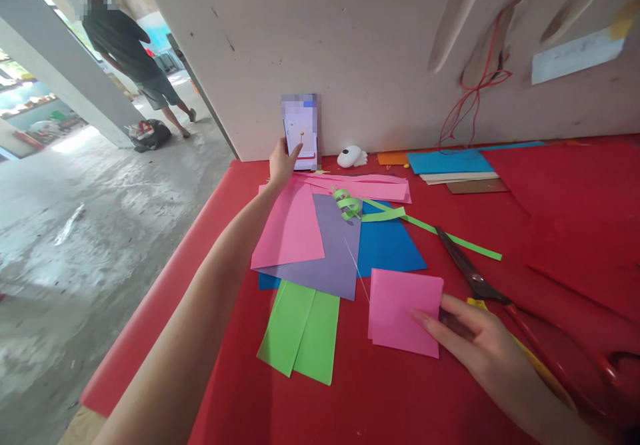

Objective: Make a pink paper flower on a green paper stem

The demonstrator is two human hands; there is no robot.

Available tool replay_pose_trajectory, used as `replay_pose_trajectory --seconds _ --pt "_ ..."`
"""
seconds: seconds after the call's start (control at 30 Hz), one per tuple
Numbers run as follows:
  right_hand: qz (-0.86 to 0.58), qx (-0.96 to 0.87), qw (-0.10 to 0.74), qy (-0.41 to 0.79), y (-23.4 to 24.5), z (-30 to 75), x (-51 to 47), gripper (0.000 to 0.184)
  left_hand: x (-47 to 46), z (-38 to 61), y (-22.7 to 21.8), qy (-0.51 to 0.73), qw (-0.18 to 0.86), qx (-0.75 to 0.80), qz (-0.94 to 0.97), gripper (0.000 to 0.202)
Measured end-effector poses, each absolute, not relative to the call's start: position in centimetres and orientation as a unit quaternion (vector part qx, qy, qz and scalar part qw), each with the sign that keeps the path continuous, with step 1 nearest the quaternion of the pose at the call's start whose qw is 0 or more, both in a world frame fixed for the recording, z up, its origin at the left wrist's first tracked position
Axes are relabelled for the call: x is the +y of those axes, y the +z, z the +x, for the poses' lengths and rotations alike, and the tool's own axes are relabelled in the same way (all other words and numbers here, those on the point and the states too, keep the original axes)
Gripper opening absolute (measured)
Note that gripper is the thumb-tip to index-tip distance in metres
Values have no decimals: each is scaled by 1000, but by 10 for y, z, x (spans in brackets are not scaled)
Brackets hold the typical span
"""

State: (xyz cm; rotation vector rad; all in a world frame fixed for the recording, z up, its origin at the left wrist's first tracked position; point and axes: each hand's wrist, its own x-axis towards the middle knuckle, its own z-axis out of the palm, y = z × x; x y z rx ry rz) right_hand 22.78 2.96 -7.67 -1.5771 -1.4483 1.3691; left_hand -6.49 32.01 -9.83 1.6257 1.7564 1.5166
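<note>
My left hand (284, 162) reaches to the back of the table. It grips the lower left edge of a phone (302, 132) propped upright against the wall, thumb over the lit screen and fingers at the side. Pinched in my right hand (475, 335) is a small stack of square pink paper (405, 312), thumb on top. Beside it lie two green paper strips (313, 332), a purple sheet (340, 245), a blue sheet (390, 245) and a larger pink sheet (290, 225). Large scissors (480, 285) with red handles lie partly open by my right hand.
A curled green strip (347, 204), pink strips (370, 187) and a white rounded object (351, 156) lie toward the wall. Blue paper (450, 162) tops a stack at the back right. Red cord (475, 92) hangs above. A person (133, 48) stands beyond the table at left.
</note>
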Motion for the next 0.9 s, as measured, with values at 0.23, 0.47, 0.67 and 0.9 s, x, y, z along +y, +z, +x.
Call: replay_pose_trajectory --seconds 0.23,0.47,0.67,0.9 --pt "-587 -547 290 521 -75 228 30 34 320 -68 -97 535 170 604 566 25" --pt "-581 -552 305 516 -77 228 30 32 317 -65 -95 536 183 603 561 24" --pt "-584 -553 306 509 -73 227 29 31 310 -61 -89 552 198 604 539 22" --pt "-587 -569 293 496 -76 228 29 32 251 -35 -61 623 226 592 459 15"
